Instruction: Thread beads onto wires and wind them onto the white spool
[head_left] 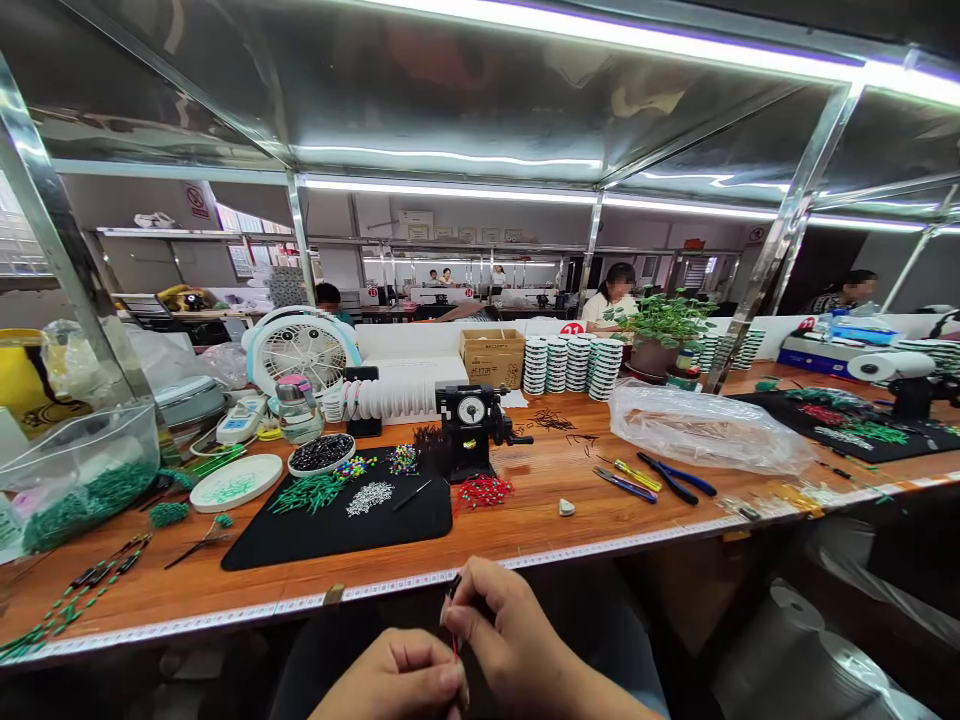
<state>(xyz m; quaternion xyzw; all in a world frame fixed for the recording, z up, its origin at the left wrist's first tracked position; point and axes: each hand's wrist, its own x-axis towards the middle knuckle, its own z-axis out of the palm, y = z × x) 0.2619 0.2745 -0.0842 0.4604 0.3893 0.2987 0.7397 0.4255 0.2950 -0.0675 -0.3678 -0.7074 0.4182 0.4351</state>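
**One thin red cord (454, 645) is held in front of the worktop (525, 540)**

On the far left, a clear bag (90, 485) has lots of green bits in it. Green and black strings (94, 578) lie near it, by the front edge. Next is a round white dish (251, 478) with a few small green bits on it. A white fan (307, 350) stands behind.

Then comes a black mat (322, 540), with a bowl of black beads (322, 454) by its back edge. On the mat are green sticks (306, 493), silver bits (369, 498) and bright beads (403, 459).

Below and in front of the worktop, the left hand (409, 680) is closed, with the red cord between its finger and thumb. Just to the right and a little higher, the right hand (499, 620) is closed too. It pinches a small black piece (453, 588) at the top of the cord.

Behind the hands, a black machine (470, 420) with a round dial stands on the worktop. A red pile (484, 492) lies at its foot. Farther right are stacks of white and green rolls (570, 367), blue pliers (677, 477), a potted plant (664, 325) and a big clear plastic bag (705, 430).
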